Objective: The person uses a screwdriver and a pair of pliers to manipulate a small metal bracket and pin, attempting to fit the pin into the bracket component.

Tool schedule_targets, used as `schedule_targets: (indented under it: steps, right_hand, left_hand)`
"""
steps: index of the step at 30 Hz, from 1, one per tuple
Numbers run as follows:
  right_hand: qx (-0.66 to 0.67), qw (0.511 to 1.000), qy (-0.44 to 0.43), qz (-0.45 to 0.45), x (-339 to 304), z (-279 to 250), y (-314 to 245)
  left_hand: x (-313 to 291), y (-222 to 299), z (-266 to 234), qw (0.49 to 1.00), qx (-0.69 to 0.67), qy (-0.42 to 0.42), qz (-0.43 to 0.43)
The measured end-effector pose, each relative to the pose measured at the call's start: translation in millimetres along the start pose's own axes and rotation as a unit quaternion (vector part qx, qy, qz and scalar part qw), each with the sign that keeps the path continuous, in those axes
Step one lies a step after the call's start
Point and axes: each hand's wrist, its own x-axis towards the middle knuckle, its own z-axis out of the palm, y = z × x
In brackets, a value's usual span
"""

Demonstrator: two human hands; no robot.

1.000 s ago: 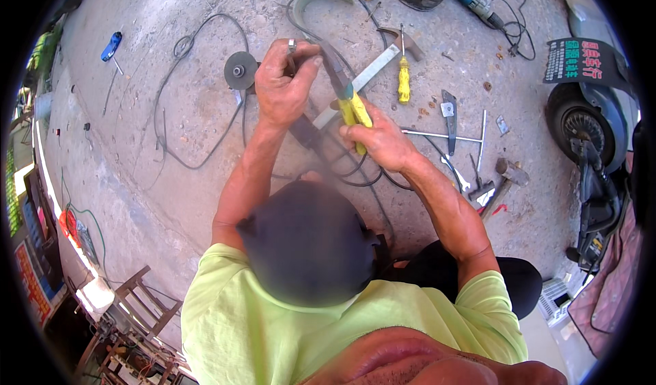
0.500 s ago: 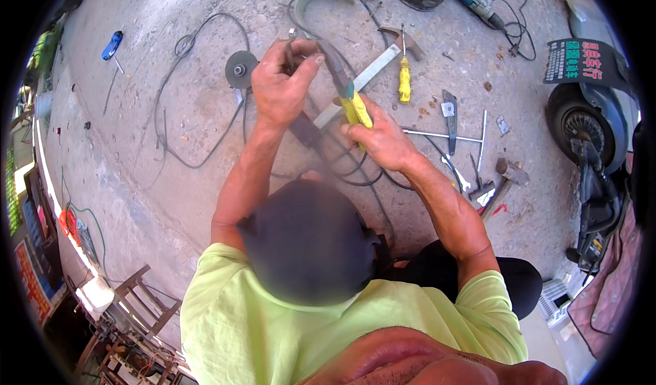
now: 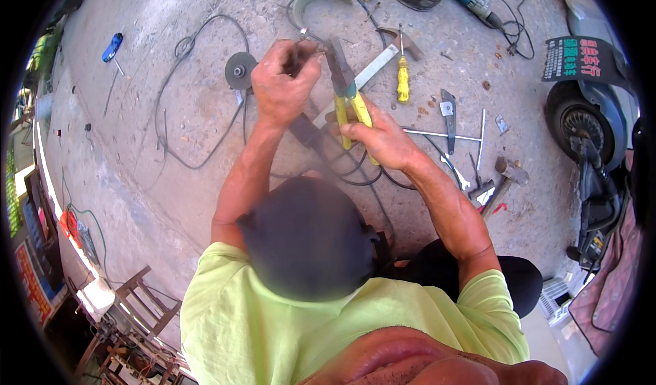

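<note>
My right hand (image 3: 384, 138) is wrapped round the yellow handles of a pair of pliers (image 3: 344, 77). Their dark jaws point away from me, and the tips lie close to the fingers of my left hand (image 3: 281, 91). Those left fingers are curled in a pinch around a small metal piece (image 3: 304, 32), whose shiny end sticks out beyond them; the rest of it is hidden. Whether the jaws touch this piece I cannot tell. Beneath the pliers a flat metal bar (image 3: 377, 68) lies slantwise on the concrete floor.
A yellow screwdriver (image 3: 403, 81) and a claw hammer (image 3: 403, 42) lie beyond my right hand. Left of my hands are a round dark disc (image 3: 240, 71) and a looped cable (image 3: 158, 105). A blue power tool (image 3: 473, 1) lies far right; a scooter wheel (image 3: 581, 125) stands at the right.
The pliers' handles have spread apart, and the jaws have turned a little to the right, away from my left fingers. My left hand stays nearly in place, the small piece tilted slightly rightward.
</note>
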Motion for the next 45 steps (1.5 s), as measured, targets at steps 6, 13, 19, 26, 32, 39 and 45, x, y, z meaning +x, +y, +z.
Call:
schedule_targets:
  steps: [6, 13, 19, 26, 32, 39, 45]
  right_hand:
    - [-0.052, 0.999, -0.010, -0.009, 1, 0, 0]
    - [-0.087, 0.996, 0.001, -0.028, 3, 0, 4]
    - [-0.097, 0.994, 0.024, -0.035, -1, 4, -5]
    - [-0.020, 0.999, 0.024, -0.019, 0, 6, 3]
    - [0.084, 0.996, -0.021, -0.001, 1, 4, 8]
    - [0.064, 0.997, -0.043, 0.001, 0, 5, 2]
    - [0.060, 0.997, -0.044, -0.004, 0, 3, 3]
  left_hand:
    - [0, 2, -5, 0.998, 0.041, -0.020, 0.053]
    - [2, 4, -4, 0.989, 0.084, -0.021, 0.119]
    - [3, 6, -5, 0.987, 0.091, -0.028, 0.130]
    - [1, 1, -4, 0.989, 0.081, -0.021, 0.123]
    - [1, 10, -7, 0.990, 0.080, -0.031, 0.110]
    - [-2, 8, -3, 0.993, 0.069, -0.013, 0.098]
    - [-4, 9, -2, 0.994, 0.046, -0.028, 0.097]
